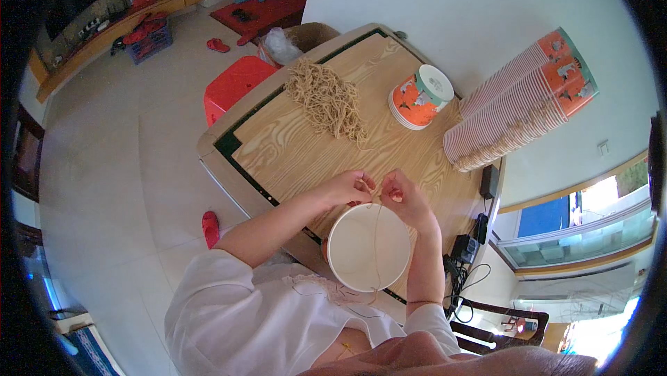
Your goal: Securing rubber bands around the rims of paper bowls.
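A white-lined paper bucket stands mouth up at the table's near edge, close to my body. Thin tan twine runs across its mouth from the far rim to the near rim, and a loose end trails toward my shirt. My left hand is at the far rim, fingers pinched together on the twine. Beside it my right hand also pinches the twine, a small gap apart from the left. The exact spot where the fingertips grip is too small to make out.
A tangled heap of twine lies on the wooden table. Upside-down orange printed buckets sit at the back; tall stacks of them lean by the wall, twine draped over one. Black adapters and cables line the right edge.
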Available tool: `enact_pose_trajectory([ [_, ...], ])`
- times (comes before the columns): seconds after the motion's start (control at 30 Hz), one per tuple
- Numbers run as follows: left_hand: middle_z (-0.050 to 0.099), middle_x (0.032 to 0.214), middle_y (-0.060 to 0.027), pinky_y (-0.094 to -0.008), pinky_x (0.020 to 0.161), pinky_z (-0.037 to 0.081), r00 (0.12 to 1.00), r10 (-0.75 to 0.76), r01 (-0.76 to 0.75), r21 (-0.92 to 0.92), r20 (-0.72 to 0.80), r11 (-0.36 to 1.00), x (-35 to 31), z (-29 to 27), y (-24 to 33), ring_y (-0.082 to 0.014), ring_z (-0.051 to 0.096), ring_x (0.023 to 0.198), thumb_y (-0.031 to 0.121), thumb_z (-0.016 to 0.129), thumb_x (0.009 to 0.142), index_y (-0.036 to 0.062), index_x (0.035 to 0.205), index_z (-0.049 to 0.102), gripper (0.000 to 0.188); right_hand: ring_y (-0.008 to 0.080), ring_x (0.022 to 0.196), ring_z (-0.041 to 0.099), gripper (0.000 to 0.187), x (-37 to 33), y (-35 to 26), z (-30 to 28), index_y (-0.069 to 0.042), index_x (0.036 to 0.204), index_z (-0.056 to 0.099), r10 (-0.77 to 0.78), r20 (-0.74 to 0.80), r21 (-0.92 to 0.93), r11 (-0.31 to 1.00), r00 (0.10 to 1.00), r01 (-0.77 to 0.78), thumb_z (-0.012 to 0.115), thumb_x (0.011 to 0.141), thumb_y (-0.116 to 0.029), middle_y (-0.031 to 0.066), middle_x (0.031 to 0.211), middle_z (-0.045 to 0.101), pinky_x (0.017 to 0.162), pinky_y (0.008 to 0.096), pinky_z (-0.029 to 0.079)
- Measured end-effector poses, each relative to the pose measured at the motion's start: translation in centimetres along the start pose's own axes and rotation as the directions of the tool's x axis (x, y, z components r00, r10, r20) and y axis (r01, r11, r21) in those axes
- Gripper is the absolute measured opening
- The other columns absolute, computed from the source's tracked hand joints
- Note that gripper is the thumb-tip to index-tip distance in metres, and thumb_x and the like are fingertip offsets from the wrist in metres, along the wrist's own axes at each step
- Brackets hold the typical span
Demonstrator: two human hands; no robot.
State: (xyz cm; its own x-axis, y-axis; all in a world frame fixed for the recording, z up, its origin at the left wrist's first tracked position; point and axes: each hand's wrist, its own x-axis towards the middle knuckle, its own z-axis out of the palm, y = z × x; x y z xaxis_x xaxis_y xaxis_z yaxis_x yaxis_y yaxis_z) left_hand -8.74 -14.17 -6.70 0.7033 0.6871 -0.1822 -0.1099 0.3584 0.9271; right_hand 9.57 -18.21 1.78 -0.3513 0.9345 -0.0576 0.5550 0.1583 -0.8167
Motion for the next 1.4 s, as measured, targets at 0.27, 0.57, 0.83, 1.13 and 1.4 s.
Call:
enact_pose_trajectory([
  [0.27, 0.058, 0.085, -0.0021, -0.0251, 0.063, 0.046, 0.999, -0.024, 0.022, 0.043, 0.043, 0.999, -2.0, -0.3, 0.7, -0.0112, 0.056, 0.075, 0.012, 0.067, 0.078, 0.0058, 0.107, 0.053, 0.034, 0.0111, 0.070, 0.050, 0.019, -1.1, -0.1, -0.7, -0.004, 0.090, 0.051, -0.053, -0.009, -0.033, 0.998, 0.999, 0.053, 0.061, 0.076, 0.001, 0.0018, 0.076, 0.051, 0.064, 0.0262, 0.045],
  [0.57, 0.060, 0.084, -0.0011, -0.0262, 0.068, 0.046, 0.989, 0.145, -0.141, 0.278, 0.006, 0.950, -3.2, 0.6, 1.4, -0.0113, 0.056, 0.077, 0.015, 0.067, 0.082, 0.0047, 0.109, 0.053, 0.032, 0.0095, 0.071, 0.052, 0.012, -1.8, -0.8, -1.2, -0.004, 0.089, 0.059, -0.082, 0.151, -0.164, 0.981, 0.985, 0.107, 0.058, 0.078, 0.001, 0.0015, 0.079, 0.055, 0.064, 0.0241, 0.043],
  [0.83, 0.063, 0.085, -0.0150, -0.0380, 0.069, 0.049, 0.939, 0.345, -0.202, 0.815, 0.003, 0.543, -9.6, 1.4, 1.3, -0.0282, 0.062, 0.078, 0.043, 0.067, 0.076, 0.0035, 0.104, 0.055, 0.050, 0.0113, 0.071, 0.052, 0.014, -2.7, -2.0, -1.4, -0.005, 0.087, 0.062, -0.063, 0.136, -0.127, 0.989, 0.989, 0.081, 0.056, 0.077, 0.002, 0.0028, 0.079, 0.056, 0.063, 0.0244, 0.041],
  [1.13, 0.063, 0.076, -0.0168, -0.0450, 0.064, 0.050, 0.864, 0.429, 0.147, 0.946, -0.265, 0.287, -11.6, 2.2, 7.8, -0.0346, 0.063, 0.070, 0.014, 0.056, 0.079, 0.0022, 0.076, 0.060, 0.013, 0.0258, 0.080, 0.055, 0.015, -3.9, -3.5, -0.9, -0.010, 0.091, 0.063, -0.267, 0.062, -0.573, 0.779, 0.962, 0.253, 0.057, 0.078, -0.002, 0.0079, 0.080, 0.053, 0.069, 0.0343, 0.045],
  [1.4, 0.060, 0.089, -0.0155, -0.0290, 0.054, 0.054, 0.873, 0.483, 0.159, 0.898, 0.066, -0.410, -10.4, 5.4, 14.7, -0.0217, 0.066, 0.066, 0.011, 0.058, 0.075, -0.0048, 0.097, 0.057, 0.027, 0.0297, 0.086, 0.057, 0.015, -1.5, -6.9, 3.5, -0.013, 0.097, 0.060, -0.265, -0.056, -0.687, 0.710, 0.963, 0.156, 0.058, 0.082, -0.015, 0.0109, 0.084, 0.057, 0.074, 0.0411, 0.048],
])
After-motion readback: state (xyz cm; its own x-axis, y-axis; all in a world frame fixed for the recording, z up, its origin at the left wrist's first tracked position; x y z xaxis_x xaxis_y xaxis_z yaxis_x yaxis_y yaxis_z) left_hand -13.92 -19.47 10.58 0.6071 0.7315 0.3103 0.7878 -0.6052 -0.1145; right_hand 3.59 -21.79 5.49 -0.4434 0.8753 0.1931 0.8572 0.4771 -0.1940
